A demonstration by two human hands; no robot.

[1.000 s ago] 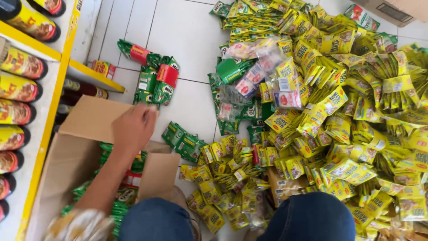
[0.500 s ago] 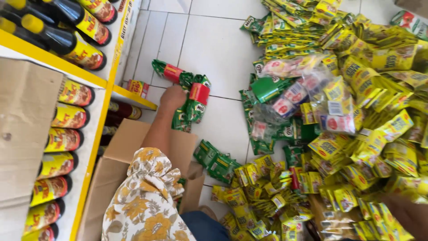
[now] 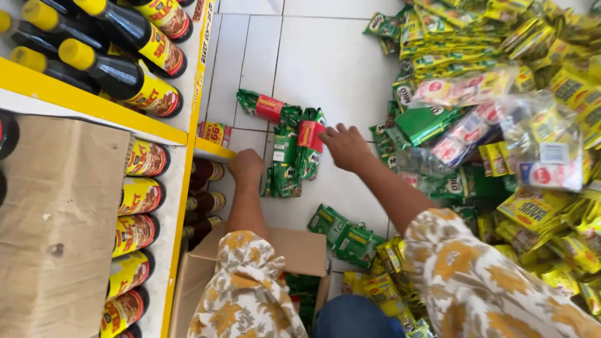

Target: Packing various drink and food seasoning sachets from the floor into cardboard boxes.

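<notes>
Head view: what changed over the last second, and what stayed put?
The left hand left the cardboard box and went forward to the green sachet strips on the tiled floor. The right hand came into view and now touches them. Strips, box and yellow sachet pile stayed put.

— What's that on the tiles by the shelf?

— A bundle of green sachet strips (image 3: 293, 156), with red bands across the packets. It lies flat on the white floor.

— All in one heap?

— Mostly; the strips overlap lengthwise, and one green and red strip (image 3: 266, 106) lies slanted at the top end, touching them.
</notes>
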